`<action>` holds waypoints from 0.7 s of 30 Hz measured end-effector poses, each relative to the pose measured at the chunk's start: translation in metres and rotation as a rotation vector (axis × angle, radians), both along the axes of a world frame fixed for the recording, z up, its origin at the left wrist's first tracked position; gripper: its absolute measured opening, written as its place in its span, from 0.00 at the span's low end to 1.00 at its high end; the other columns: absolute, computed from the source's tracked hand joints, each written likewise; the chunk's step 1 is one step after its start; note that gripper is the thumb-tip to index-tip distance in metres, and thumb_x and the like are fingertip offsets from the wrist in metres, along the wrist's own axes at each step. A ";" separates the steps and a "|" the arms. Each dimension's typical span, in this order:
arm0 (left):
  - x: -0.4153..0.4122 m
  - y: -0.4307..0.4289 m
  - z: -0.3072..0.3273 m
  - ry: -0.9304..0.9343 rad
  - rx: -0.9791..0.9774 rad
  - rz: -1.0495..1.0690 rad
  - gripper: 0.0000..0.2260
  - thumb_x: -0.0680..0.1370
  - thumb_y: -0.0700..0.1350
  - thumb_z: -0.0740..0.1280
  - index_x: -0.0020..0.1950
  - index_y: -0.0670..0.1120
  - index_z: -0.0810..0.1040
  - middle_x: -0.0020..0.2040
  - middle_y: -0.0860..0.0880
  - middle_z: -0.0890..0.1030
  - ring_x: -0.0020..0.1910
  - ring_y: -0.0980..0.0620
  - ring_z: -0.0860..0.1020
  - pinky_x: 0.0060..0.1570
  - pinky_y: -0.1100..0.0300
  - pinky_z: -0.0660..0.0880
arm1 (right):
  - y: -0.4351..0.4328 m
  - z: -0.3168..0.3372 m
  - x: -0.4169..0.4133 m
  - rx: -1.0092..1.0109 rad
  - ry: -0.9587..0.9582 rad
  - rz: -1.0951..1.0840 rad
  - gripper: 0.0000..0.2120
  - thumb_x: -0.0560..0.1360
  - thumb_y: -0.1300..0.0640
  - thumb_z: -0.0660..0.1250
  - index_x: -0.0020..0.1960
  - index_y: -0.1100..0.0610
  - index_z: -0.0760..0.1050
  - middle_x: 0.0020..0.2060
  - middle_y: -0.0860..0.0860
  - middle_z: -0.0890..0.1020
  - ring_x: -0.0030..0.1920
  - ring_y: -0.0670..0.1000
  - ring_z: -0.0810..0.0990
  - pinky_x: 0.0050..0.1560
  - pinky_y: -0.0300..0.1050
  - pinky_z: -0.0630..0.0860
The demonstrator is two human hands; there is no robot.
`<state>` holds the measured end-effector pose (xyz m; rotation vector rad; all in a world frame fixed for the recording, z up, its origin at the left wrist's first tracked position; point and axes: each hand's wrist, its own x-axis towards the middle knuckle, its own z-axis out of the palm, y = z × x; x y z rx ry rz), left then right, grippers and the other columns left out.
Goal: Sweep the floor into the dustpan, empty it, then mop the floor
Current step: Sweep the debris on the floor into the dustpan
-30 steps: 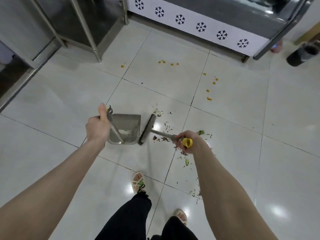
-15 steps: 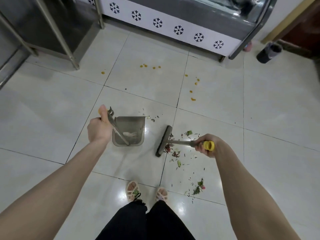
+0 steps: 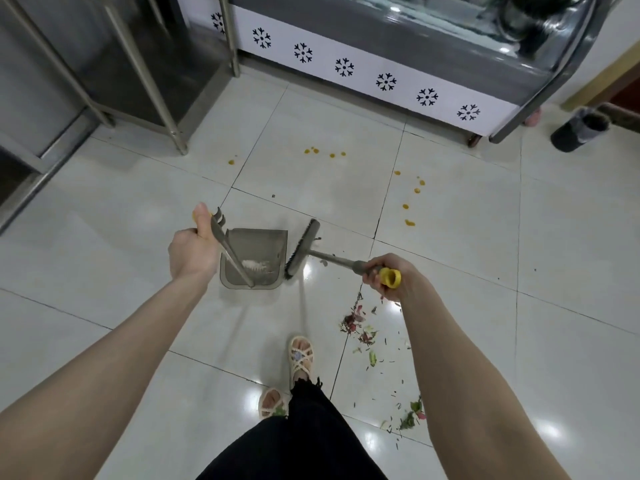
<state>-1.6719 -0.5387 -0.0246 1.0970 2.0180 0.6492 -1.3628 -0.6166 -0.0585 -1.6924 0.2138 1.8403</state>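
Note:
A grey dustpan [image 3: 258,244] rests on the pale tiled floor with a whitish clump inside. My left hand [image 3: 190,251] grips its long upright handle [image 3: 230,252]. My right hand [image 3: 389,275] is closed on the yellow-capped end of the broom handle [image 3: 337,261]. The broom head [image 3: 302,249] stands right at the dustpan's open right side. Green and reddish scraps [image 3: 360,329] lie scattered on the floor below my right hand, more of them [image 3: 410,415] nearer my feet. Yellow drops [image 3: 410,199] dot the tiles farther away.
A steel rack with legs [image 3: 175,129] stands at the far left. A display counter with a snowflake-patterned white panel [image 3: 386,81] runs along the back. A dark bin [image 3: 580,128] stands at the far right. My sandalled feet [image 3: 299,358] are below the dustpan.
The broom head has swept left from the scrap pile up to the dustpan's mouth. The view has shifted, and one foot has stepped forward.

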 end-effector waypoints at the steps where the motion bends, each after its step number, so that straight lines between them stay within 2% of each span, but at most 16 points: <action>1: 0.001 0.009 0.000 0.003 0.011 0.017 0.38 0.72 0.74 0.46 0.34 0.40 0.73 0.34 0.40 0.75 0.39 0.37 0.78 0.48 0.42 0.78 | 0.015 -0.005 -0.002 0.008 0.021 0.001 0.05 0.75 0.67 0.60 0.47 0.67 0.73 0.29 0.54 0.72 0.18 0.44 0.70 0.16 0.33 0.69; 4: 0.004 0.031 0.002 0.002 0.021 0.039 0.40 0.65 0.76 0.44 0.33 0.39 0.72 0.34 0.40 0.76 0.42 0.35 0.79 0.49 0.40 0.78 | 0.048 -0.015 -0.007 0.027 0.099 -0.040 0.04 0.76 0.67 0.58 0.46 0.65 0.72 0.29 0.53 0.69 0.16 0.43 0.68 0.17 0.30 0.67; 8: 0.008 0.059 0.001 0.021 0.023 0.072 0.40 0.64 0.77 0.45 0.33 0.39 0.72 0.36 0.38 0.76 0.43 0.34 0.79 0.50 0.40 0.78 | 0.084 -0.031 -0.010 0.021 0.141 -0.076 0.04 0.76 0.67 0.58 0.45 0.64 0.71 0.33 0.52 0.66 0.16 0.43 0.68 0.17 0.29 0.67; 13: 0.018 0.082 -0.006 0.022 0.006 0.097 0.40 0.64 0.77 0.45 0.35 0.40 0.73 0.35 0.40 0.76 0.38 0.40 0.75 0.49 0.40 0.78 | 0.114 -0.051 -0.009 -0.004 0.157 -0.073 0.04 0.76 0.66 0.59 0.46 0.64 0.73 0.34 0.52 0.69 0.17 0.43 0.68 0.16 0.31 0.68; 19: 0.036 0.087 -0.013 0.022 -0.011 0.055 0.41 0.65 0.77 0.45 0.34 0.40 0.73 0.36 0.39 0.76 0.42 0.36 0.79 0.48 0.40 0.78 | 0.107 -0.053 0.003 -0.078 0.142 -0.173 0.05 0.76 0.67 0.60 0.51 0.62 0.71 0.31 0.54 0.74 0.16 0.46 0.71 0.16 0.32 0.68; 21: 0.041 0.085 -0.016 0.021 -0.017 0.049 0.42 0.65 0.77 0.44 0.35 0.39 0.74 0.38 0.38 0.78 0.44 0.35 0.79 0.49 0.40 0.78 | 0.097 -0.051 0.011 -0.113 0.131 -0.184 0.03 0.76 0.66 0.60 0.50 0.63 0.71 0.30 0.55 0.75 0.16 0.46 0.71 0.16 0.32 0.68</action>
